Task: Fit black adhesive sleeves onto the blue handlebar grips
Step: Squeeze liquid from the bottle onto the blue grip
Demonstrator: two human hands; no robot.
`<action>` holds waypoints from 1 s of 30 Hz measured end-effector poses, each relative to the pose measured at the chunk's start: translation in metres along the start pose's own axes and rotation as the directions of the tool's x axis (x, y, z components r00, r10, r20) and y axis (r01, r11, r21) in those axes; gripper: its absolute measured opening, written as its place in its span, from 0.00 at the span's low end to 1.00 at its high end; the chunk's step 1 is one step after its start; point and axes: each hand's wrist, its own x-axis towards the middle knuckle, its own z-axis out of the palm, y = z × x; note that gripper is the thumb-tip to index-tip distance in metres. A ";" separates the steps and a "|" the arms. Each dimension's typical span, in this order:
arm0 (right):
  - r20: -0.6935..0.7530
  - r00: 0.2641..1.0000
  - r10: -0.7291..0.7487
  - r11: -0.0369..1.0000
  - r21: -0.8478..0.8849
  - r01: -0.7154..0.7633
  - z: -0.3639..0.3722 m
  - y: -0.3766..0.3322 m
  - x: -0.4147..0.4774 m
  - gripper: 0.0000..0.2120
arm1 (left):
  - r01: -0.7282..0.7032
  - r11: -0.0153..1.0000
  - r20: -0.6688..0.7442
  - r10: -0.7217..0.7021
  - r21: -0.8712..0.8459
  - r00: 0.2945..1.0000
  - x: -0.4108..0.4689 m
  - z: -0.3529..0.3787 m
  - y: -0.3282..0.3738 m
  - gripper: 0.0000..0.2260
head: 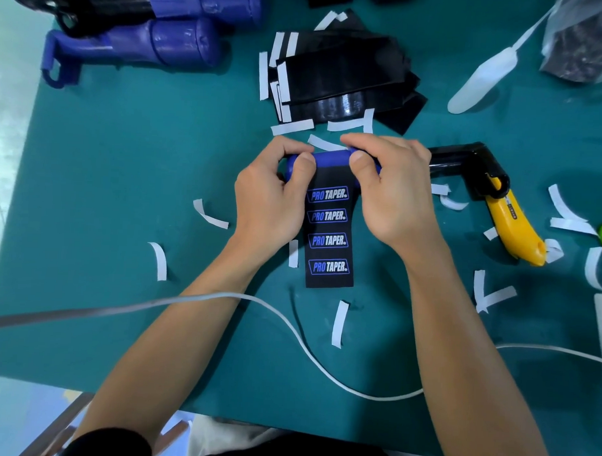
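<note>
2 hands on 1 blue handlebar grip (331, 159), which sits mid-mat on the green cutting mat (106, 187). Left hand (273, 189) has its fingers curled round the grip's left end, thumb on top. Right hand (393, 190) is curled round the right end, thumb pressing the top edge of the black adhesive sleeve (330, 229). That's 1 sleeve, top edge on the grip, the rest lying flat toward the person, with 4 PRO TAPER logos face up.

The right end of the grip meets 1 bent black tube (466, 158).

Behind the hands is 1 pile of black sleeves (345, 79); they overlap, so I can't count them. Top left: 2 blue grips on black bars (183, 43).

White backing strips (339, 324) lie loose on the mat, more than 10.

Also 1 yellow utility knife (518, 225) touching the tube, 1 white cable (289, 323) across the forearms, 1 white plastic tool (482, 80), 1 plastic bag (586, 40).
</note>
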 end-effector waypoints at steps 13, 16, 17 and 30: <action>0.109 0.994 -0.003 1.000 -0.012 0.004 -0.008 0.007 0.004 0.15 | -0.049 0.998 0.046 0.048 0.035 0.998 -0.001 -0.004 -0.005 0.04; 0.032 0.999 -0.020 0.999 0.041 0.018 -0.019 0.019 -0.002 0.17 | -0.061 0.998 0.065 0.060 0.019 0.996 0.000 -0.005 -0.008 0.05; -0.010 0.999 -0.035 0.999 0.002 0.035 -0.024 0.024 -0.008 0.19 | -0.063 0.998 0.066 0.062 0.014 0.996 0.000 -0.005 -0.008 0.05; -0.042 0.982 -0.183 0.948 -0.273 0.165 -0.017 0.038 -0.017 0.15 | -0.022 0.995 0.110 0.033 -0.097 0.993 0.000 -0.012 -0.005 0.22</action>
